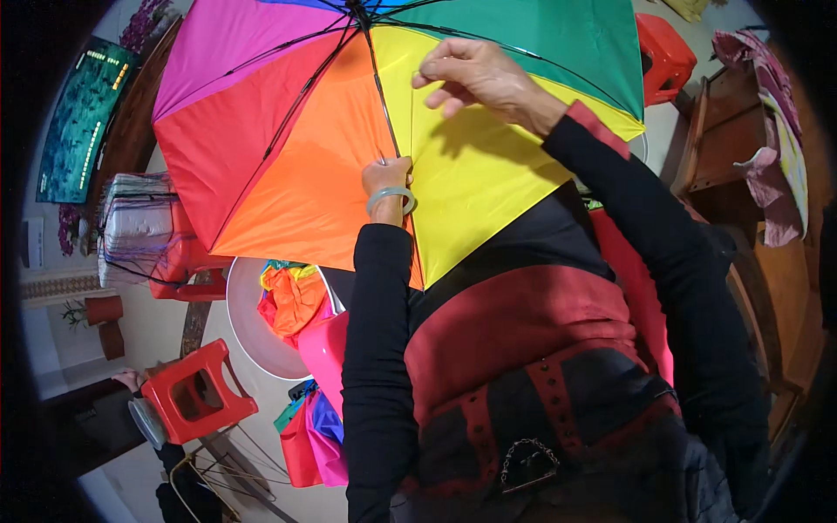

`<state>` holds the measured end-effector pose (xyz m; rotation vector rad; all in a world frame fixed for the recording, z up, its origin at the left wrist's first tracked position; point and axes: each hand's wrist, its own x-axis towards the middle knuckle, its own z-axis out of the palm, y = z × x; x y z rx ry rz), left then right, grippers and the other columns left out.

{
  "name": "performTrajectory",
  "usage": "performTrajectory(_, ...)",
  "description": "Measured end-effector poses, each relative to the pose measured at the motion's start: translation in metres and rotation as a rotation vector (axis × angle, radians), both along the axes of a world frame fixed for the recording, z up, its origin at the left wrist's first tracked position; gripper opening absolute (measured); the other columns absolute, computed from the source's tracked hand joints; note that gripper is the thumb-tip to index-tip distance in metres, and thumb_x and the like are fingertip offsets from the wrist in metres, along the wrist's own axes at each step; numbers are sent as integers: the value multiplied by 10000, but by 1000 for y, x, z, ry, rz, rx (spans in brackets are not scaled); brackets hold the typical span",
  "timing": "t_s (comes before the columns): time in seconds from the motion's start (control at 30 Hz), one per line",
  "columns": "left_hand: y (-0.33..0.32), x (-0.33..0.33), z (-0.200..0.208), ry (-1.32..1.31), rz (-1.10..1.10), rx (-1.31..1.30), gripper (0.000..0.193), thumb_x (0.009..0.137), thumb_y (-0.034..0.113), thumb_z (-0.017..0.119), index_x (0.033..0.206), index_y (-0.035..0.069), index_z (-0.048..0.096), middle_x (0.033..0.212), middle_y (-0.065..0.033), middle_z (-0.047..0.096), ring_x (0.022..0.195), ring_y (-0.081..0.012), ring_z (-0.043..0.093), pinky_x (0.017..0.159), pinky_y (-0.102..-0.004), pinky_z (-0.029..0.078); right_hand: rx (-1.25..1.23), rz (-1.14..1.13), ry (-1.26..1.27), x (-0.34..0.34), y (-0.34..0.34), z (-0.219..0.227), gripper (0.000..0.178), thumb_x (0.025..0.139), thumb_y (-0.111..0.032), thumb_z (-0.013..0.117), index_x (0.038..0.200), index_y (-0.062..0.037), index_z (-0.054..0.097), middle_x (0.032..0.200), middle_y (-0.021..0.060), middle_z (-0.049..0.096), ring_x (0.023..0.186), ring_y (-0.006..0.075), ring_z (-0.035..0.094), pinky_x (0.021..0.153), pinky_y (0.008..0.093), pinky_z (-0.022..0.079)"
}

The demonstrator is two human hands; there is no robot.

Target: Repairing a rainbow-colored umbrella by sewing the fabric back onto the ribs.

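Observation:
An open umbrella (296, 192) with rainbow panels spreads before me, its inner side with dark ribs facing up. My left hand (388, 179), a pale bangle at the wrist, is closed round a rib (384, 100) along the seam between the orange and yellow panels. Over the yellow panel hovers my right hand (471, 77), thumb and forefinger pinched together, the other fingers loosely curled. A faint thin line, possibly thread, runs down from near that pinch toward my left hand; what the pinch holds is too small to make out. The ribs meet at a hub (357, 12) at the top edge.
At lower left, a white basin (253, 336) holds bunched colourful cloth, with folded rainbow umbrellas (309, 436) below it. A red stool (196, 392) stands farther left. A wrapped white bundle (135, 228) rests by another red stool. Wooden furniture (728, 131) with draped cloth is at right.

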<state>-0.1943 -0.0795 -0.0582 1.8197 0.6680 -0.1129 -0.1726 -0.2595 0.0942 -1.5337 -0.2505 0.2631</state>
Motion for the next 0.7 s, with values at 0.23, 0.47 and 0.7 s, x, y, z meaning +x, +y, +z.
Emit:
performTrajectory(0.23,2,-3,5,21,8,-96,110,660,83,593,574,39,538,484,-39,513,393,-116,450,393,-274,331,521,-200,223,19,27,-25,66,820,-61,502,846,0,495,816,152,612,581,146,610,497,247,530)
performTrajectory(0.47,11,-13,14,-32,-4,-309,131,780,99,558,686,10,538,556,-60,540,422,-128,480,374,-245,331,31,-50,284,4,37,-79,131,768,-40,477,647,4,503,588,122,559,483,182,566,400,305,470)
performTrajectory(0.7,18,-12,11,-29,18,-436,152,869,91,482,776,-24,516,642,-100,568,476,-154,525,367,-232,359,-282,-11,26,8,48,-128,137,732,-54,511,618,-6,569,563,151,571,545,235,599,455,349,472)
